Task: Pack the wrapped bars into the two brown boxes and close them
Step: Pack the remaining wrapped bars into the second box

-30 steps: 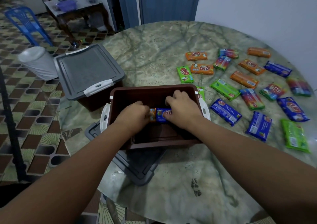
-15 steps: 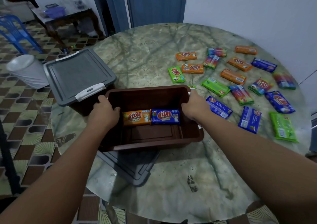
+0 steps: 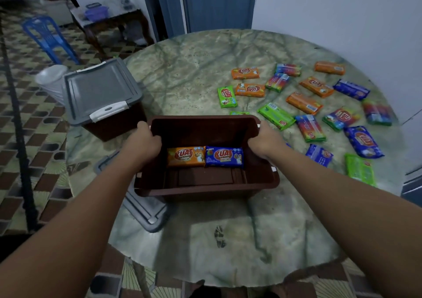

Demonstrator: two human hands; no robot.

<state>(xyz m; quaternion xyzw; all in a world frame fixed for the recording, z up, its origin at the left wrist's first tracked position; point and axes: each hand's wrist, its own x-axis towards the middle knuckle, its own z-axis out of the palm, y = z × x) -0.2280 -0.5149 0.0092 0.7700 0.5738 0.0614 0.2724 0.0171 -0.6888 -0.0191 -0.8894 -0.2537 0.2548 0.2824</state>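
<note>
the open brown box sits near the front-left part of the round marble table, and both hands grasp it by its short ends: the left hand is curled over the left rim with its fingers inside the wall, and the right hand is curled over the right rim in the same way. on the floor of the box, against the far wall, an orange wrapped bar and a blue wrapped bar lie flat side by side, touching end to end. the near half of the box floor is bare. a grey lid lies flat on the table under the box's left front corner and sticks out toward the table's front-left edge. the second brown box stands at the table's left edge, just behind and to the left of the open one, with its grey lid on and a white latch facing the front. the loose wrapped bars, orange, green, blue and rainbow-coloured, are scattered over the right half of the table out to its right edge. beyond the left edge a blue plastic chair stands on the patterned floor.
</note>
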